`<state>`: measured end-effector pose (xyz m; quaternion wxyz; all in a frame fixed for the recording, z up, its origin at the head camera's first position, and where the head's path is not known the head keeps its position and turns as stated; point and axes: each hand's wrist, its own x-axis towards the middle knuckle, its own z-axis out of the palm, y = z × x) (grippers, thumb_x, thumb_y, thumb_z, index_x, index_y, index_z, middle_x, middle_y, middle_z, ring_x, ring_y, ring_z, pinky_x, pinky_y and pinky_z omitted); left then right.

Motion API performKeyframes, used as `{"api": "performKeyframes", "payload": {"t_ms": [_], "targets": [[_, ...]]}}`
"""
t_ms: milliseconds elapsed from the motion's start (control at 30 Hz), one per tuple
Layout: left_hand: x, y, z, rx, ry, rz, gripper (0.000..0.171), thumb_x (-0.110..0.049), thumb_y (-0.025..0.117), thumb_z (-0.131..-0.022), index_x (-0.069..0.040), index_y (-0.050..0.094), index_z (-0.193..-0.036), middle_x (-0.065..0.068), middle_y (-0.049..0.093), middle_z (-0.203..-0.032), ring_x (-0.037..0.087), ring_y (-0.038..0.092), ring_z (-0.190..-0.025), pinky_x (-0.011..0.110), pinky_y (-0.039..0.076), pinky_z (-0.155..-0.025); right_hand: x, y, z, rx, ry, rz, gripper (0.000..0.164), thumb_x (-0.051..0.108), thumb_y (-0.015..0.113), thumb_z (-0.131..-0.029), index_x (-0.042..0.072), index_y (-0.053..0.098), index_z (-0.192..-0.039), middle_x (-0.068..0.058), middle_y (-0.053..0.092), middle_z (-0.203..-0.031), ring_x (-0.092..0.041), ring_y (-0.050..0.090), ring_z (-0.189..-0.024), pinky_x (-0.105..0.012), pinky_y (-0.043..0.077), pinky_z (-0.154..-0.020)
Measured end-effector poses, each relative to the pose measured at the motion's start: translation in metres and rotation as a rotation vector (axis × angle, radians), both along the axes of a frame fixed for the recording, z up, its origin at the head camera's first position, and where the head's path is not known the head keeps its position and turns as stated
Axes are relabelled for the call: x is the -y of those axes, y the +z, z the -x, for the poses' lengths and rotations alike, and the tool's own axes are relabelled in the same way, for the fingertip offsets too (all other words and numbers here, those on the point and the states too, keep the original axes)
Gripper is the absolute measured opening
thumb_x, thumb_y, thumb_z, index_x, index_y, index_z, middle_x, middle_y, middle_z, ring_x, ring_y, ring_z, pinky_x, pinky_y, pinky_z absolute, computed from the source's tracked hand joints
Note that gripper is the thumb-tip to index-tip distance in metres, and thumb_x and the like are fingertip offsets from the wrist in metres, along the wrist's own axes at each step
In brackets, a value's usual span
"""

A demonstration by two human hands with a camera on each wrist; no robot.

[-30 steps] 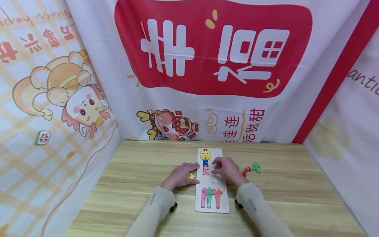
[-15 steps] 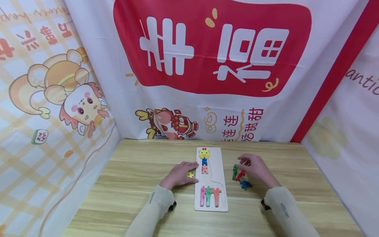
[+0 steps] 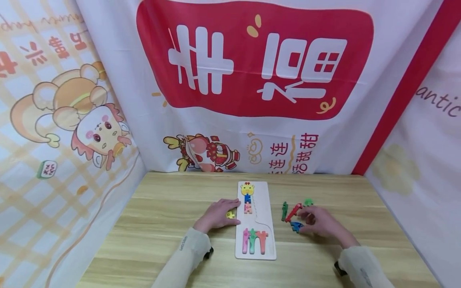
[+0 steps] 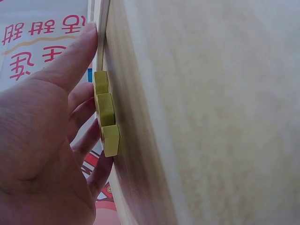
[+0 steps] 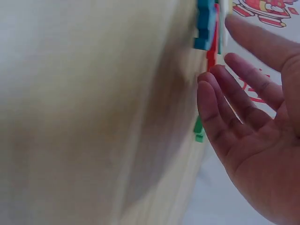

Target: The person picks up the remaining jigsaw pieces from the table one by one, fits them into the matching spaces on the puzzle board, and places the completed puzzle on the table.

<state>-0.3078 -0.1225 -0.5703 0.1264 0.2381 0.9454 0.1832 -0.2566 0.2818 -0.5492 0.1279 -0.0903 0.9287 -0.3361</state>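
A white giraffe puzzle board lies on the table. It bears a yellow giraffe head, a blue piece, a salmon piece and, lower down, three leg pieces. My left hand rests at the board's left edge, thumb and fingers spread around a yellow puzzle piece on the tabletop. My right hand is right of the board, fingers loosely bent, nothing between them. By its fingertips lie a blue piece and a red piece; in the right wrist view the blue piece is near the thumb.
A dark green piece lies between the board and the red piece, and a lighter green piece lies behind my right hand. Printed cloth hangs along the table's back edge, with more cloth at both sides.
My right hand has moved from over the board to the loose pieces at the right, then lower, close to the blue piece. My left hand has stayed at the board's edge.
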Motion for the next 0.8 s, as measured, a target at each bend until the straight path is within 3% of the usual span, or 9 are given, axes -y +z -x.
{"api": "performKeyframes", "payload": {"t_ms": [200,333,400,467,567,667,800], "targets": [[0.0,0.001,-0.001,0.004,0.003,0.0,0.08,-0.063,0.069,-0.091,-0.03,0.042,-0.159,-0.007,0.039,-0.166,0.026,0.034,-0.154,0.056,0.028,-0.125,0.002,-0.006,-0.001,-0.016,0.053,0.014,0.047,0.024,0.093,-0.076,0.014,0.072,-0.117,0.0,0.068,-0.105,-0.017,0.059,-0.091,-0.03,0.052,-0.078],[0.0,0.003,-0.001,0.005,0.0,-0.006,0.08,-0.062,0.069,-0.091,-0.029,0.041,-0.159,-0.007,0.039,-0.167,0.026,0.034,-0.154,0.056,0.028,-0.125,0.0,-0.007,0.004,-0.035,0.045,0.009,0.039,0.03,0.086,-0.085,0.015,0.072,-0.118,0.001,0.068,-0.104,-0.016,0.059,-0.09,-0.029,0.052,-0.077],[0.0,0.003,-0.001,0.003,0.001,-0.008,0.08,-0.061,0.07,-0.091,-0.029,0.042,-0.159,-0.007,0.038,-0.167,0.026,0.034,-0.154,0.056,0.028,-0.125,-0.004,-0.008,0.01,-0.088,0.015,0.009,0.038,0.029,0.082,-0.09,0.012,0.072,-0.122,0.0,0.068,-0.103,-0.016,0.059,-0.09,-0.03,0.053,-0.076],[0.0,0.003,-0.001,0.002,0.004,-0.01,0.08,-0.061,0.07,-0.092,-0.03,0.041,-0.159,-0.007,0.038,-0.167,0.026,0.034,-0.154,0.056,0.027,-0.125,-0.009,-0.009,0.016,-0.171,-0.036,-0.001,0.041,0.026,0.079,-0.092,0.008,0.069,-0.128,-0.006,0.067,-0.104,-0.02,0.061,-0.091,-0.034,0.055,-0.078],[0.001,0.003,-0.001,-0.003,0.007,-0.004,0.08,-0.062,0.07,-0.091,-0.03,0.041,-0.159,-0.008,0.038,-0.167,0.026,0.034,-0.154,0.056,0.027,-0.126,-0.018,-0.012,0.025,-0.268,-0.11,-0.03,0.056,0.021,0.079,-0.092,0.002,0.059,-0.141,-0.019,0.063,-0.117,-0.033,0.062,-0.102,-0.051,0.057,-0.087],[0.001,0.002,-0.001,-0.005,0.005,0.003,0.08,-0.062,0.069,-0.091,-0.03,0.041,-0.159,-0.007,0.038,-0.167,0.026,0.034,-0.154,0.056,0.027,-0.126,-0.026,-0.016,0.031,-0.249,-0.141,-0.081,0.068,0.025,0.078,-0.093,0.001,0.05,-0.15,-0.028,0.054,-0.134,-0.044,0.056,-0.118,-0.064,0.051,-0.099],[0.0,0.001,-0.001,0.003,0.002,-0.007,0.079,-0.061,0.069,-0.092,-0.03,0.041,-0.159,-0.007,0.037,-0.167,0.027,0.033,-0.155,0.056,0.026,-0.126,-0.029,-0.019,0.036,-0.201,-0.134,-0.129,0.062,0.029,0.078,-0.093,0.0,0.057,-0.144,-0.029,0.054,-0.137,-0.044,0.054,-0.119,-0.065,0.049,-0.099]]}}
